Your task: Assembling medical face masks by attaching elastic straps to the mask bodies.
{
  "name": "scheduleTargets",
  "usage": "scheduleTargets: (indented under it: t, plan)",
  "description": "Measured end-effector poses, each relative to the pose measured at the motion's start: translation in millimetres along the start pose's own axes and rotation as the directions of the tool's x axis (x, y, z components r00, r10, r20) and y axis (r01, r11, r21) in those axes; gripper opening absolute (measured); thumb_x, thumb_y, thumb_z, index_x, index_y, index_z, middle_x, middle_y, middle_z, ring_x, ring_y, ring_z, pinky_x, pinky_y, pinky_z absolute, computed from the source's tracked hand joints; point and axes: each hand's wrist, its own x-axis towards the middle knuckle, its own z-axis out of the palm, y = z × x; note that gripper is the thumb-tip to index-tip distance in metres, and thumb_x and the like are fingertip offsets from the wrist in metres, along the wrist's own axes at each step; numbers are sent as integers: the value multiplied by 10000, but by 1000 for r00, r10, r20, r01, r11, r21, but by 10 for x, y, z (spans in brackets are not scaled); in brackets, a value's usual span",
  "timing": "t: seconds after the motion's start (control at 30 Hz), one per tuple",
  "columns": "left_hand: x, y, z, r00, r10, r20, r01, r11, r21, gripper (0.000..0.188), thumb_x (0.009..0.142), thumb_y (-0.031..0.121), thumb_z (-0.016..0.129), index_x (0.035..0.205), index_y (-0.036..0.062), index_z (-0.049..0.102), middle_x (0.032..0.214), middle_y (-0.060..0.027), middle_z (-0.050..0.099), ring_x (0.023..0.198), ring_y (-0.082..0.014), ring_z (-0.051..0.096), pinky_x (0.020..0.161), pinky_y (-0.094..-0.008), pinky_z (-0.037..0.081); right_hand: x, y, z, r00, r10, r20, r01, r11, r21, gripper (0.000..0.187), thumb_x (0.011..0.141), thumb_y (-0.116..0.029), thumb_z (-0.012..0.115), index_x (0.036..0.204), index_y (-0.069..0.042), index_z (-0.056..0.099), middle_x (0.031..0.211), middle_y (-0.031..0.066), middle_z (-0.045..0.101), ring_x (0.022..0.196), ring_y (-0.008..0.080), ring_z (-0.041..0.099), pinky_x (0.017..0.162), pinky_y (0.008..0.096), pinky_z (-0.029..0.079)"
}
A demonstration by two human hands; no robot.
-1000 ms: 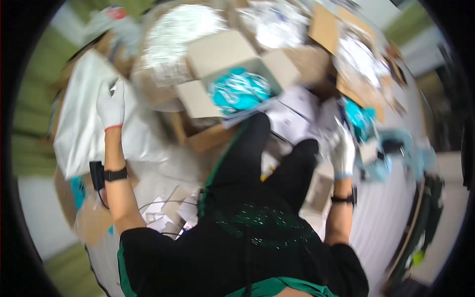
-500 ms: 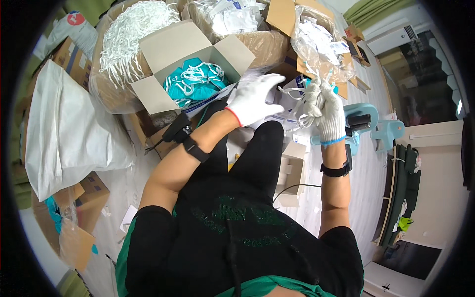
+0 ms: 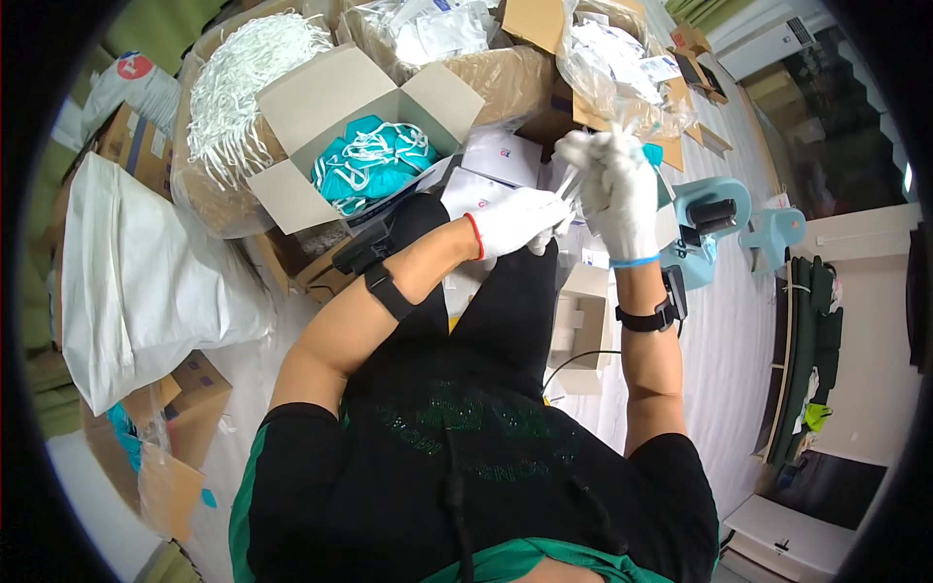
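My left hand (image 3: pixel 525 222), in a white knit glove with a red cuff, is closed at the fingertips on thin white straps (image 3: pixel 571 185). My right hand (image 3: pixel 620 194), gloved in white with a blue cuff, is closed round the other part of the straps, a little farther out. A piece of teal material (image 3: pixel 652 154) shows past its fingers; most of it is hidden. To the left of both hands, an open carton (image 3: pixel 313 85) contains teal face masks (image 3: pixel 374 160) with white straps lying loosely over them.
A plastic-lined box overflows with white straps (image 3: pixel 248 87) at the far left. Far boxes hold white packets (image 3: pixel 442 34). White cartons (image 3: pixel 501 158) lie past my knees, and an open small box (image 3: pixel 580 325) is by my right leg. A white sack (image 3: pixel 146 291) and light-blue stools (image 3: pixel 714 204) flank me.
My left hand has gone from open and spread to closed on the straps, moving right and nearer to me. My right hand has shifted slightly left and stays closed.
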Motion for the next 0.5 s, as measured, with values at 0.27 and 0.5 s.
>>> scheduleTargets:
  t: [0.27, 0.5]
  plan:
    - [-573, 375, 111, 970, 6, 243, -187, 658, 730, 236, 912, 237, 480, 843, 19, 538, 689, -156, 554, 678, -310, 569, 656, -415, 458, -586, -210, -20, 720, 228, 655, 368, 675, -640, 134, 857, -157, 634, 771, -71, 691, 731, 55, 665, 648, 135, 626, 617, 246, 491]
    - [-1164, 673, 327, 827, 93, 554, -497, 581, 645, 199, 894, 234, 564, 825, 55, 512, 716, -117, 540, 657, -308, 585, 576, -395, 474, -1099, -526, 49, 452, 365, 814, 519, 635, -573, 202, 777, -234, 747, 723, -63, 654, 567, 81, 566, 489, 234, 573, 453, 323, 429]
